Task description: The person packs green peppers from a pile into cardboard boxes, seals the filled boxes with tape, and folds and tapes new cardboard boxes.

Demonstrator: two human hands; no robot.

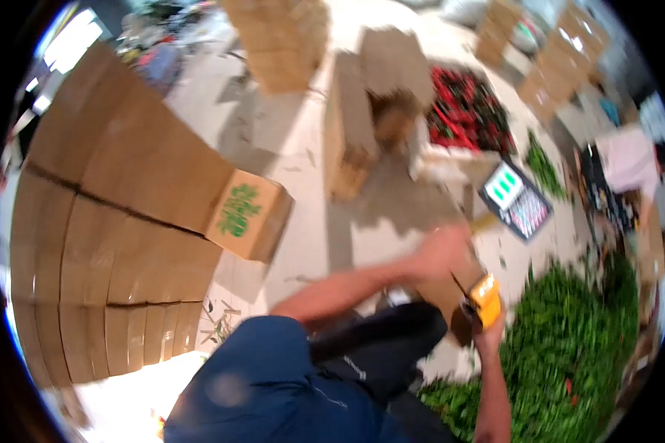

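A brown cardboard box stands in front of my knees, between my two hands. At its far end lies my left hand, touching the top; motion smears its fingers, so their pose is unclear. My right hand is closed around a yellow tape dispenser at the box's right side. A blurred yellowish strip shows just beyond my left hand. Further right, a scale with a lit display and a keypad rests on the floor.
Stacked cartons rise at the left, beside a carton with green print. Ahead stand an open carton and a white crate of red peppers. Green peppers pile up at the right. Another person is at far right.
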